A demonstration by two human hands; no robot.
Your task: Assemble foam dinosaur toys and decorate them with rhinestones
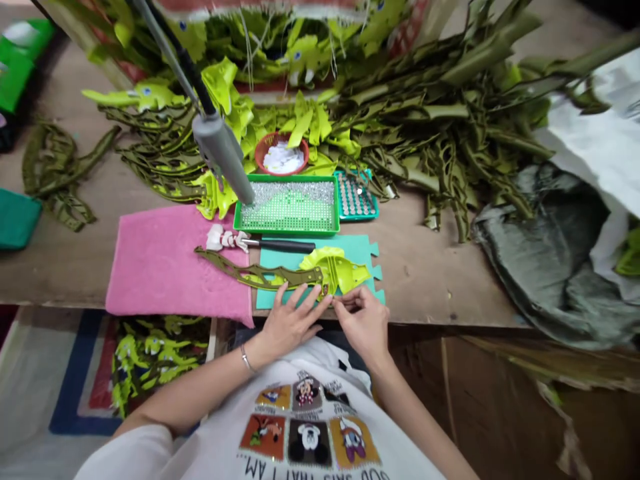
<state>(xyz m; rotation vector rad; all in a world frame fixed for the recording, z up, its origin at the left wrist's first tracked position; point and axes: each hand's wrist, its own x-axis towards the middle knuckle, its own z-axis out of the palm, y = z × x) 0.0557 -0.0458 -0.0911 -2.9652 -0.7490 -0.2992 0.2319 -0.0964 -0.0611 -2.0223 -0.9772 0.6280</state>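
Brown and broad, the desk ran wall to wall with parts, olive strips heaped toward its back right corner. And there, close to the front edge, was the action: a lime plastic piece lay on the front right part of a teal foam mat, with a long olive strip meeting its left side and reaching across onto a pink cloth.

The left hand had its fingers spread apart, tips down by the joint, pressing rather than gripping. The right hand had thumb and forefinger bunched close just beside it; whether anything small was pinched there, I couldn't tell.

Here was the danger! The strip's free end looked easy to knock, and a nudge there might have swung the joint out of line if the left hand eased. Anything tiny dropped could have slipped over the desk's front edge, so near was the work. A black-handled tool lay along the mat's back edge, close enough for a careless elbow of plastic to shove it. Behind, strips crowded the back right corner of a small teal tray; one tug might have scattered its round bits.
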